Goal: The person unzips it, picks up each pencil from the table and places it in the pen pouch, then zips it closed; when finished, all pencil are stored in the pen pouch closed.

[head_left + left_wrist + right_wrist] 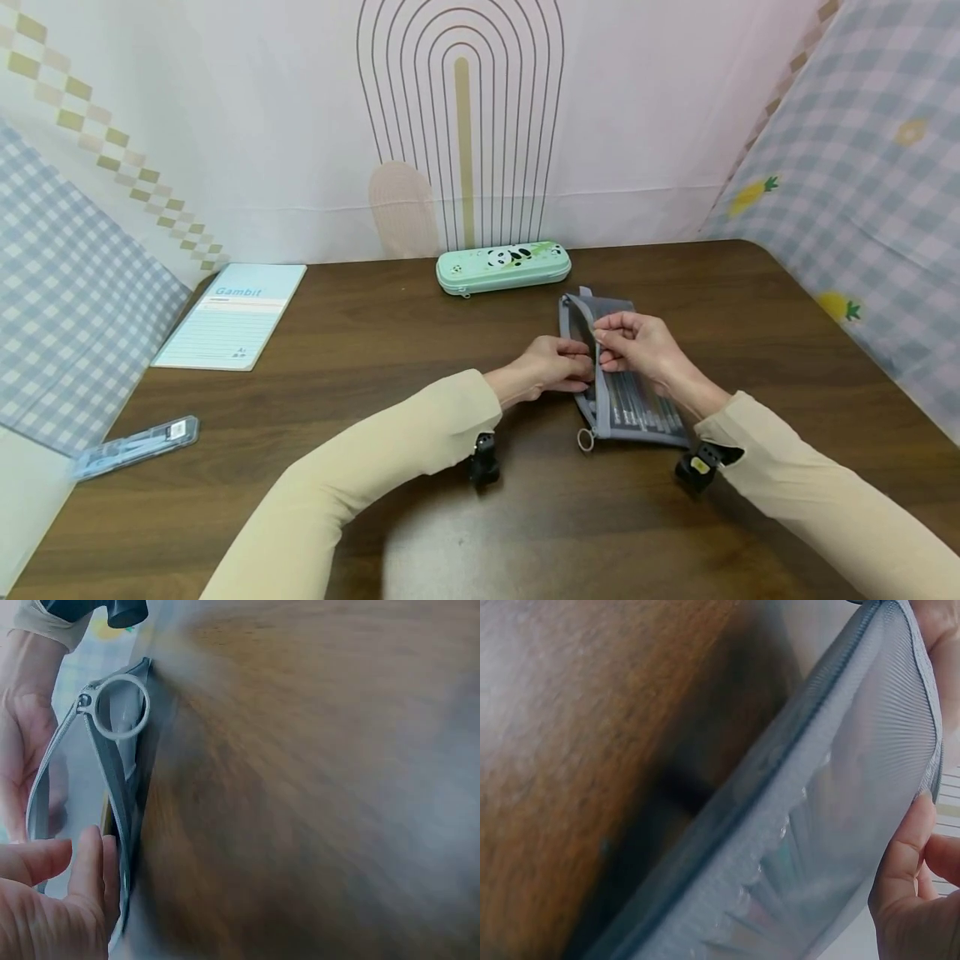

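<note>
A grey mesh zipper pouch (pixel 637 400) lies on the table with its mouth spread apart and several slim clear-looking items showing through its side. My right hand (pixel 641 346) pinches the upper edge of the mouth; in the right wrist view its fingers (pixel 904 855) hold the zipper edge. My left hand (pixel 551 367) reaches into the mouth from the left. In the left wrist view, the thumb and the fairly straight fingers (pixel 88 874) are apart between the two zipper edges. A round zipper ring (pixel 121 709) hangs at the pouch's near end. The fingertips are partly hidden.
A mint-green panda pencil case (pixel 502 268) stands at the back of the table. To the left lie a light blue notebook (pixel 232 321) and a slim clear blue package (pixel 138 448). Fabric sheets (pixel 300 167) hang behind and at both sides of the brown table (pixel 360 333).
</note>
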{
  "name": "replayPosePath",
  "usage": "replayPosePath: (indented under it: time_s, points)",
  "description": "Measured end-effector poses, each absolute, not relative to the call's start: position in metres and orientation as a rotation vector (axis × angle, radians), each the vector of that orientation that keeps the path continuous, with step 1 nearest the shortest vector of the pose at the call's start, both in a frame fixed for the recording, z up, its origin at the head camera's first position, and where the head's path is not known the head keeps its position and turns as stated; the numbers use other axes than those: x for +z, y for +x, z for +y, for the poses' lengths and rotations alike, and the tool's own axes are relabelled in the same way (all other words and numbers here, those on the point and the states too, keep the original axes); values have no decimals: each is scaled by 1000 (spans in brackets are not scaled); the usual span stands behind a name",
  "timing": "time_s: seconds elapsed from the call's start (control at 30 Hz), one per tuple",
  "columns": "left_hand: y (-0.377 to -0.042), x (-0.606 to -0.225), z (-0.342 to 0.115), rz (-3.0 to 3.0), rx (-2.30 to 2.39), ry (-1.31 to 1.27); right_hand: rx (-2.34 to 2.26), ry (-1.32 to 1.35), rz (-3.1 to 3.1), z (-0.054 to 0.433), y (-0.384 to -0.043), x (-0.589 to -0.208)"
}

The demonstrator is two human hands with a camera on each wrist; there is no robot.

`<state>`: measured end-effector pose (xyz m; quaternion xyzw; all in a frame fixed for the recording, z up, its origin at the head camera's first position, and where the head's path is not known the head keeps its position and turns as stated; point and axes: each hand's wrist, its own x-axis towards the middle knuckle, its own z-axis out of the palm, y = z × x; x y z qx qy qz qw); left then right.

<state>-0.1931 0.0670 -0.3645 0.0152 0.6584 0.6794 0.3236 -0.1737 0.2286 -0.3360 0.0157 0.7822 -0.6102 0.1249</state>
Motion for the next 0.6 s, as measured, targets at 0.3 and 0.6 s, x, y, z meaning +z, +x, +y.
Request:
replayPosePath:
  time_s: [0.3, 0.6]
  points:
    - [-212, -359, 21, 1934, 1862, 77, -1734, 33, 2287, 230, -173, -337]
    - [-234, -352, -10, 2054, 1760, 92, -1535, -226, 2260, 229, -174, -340]
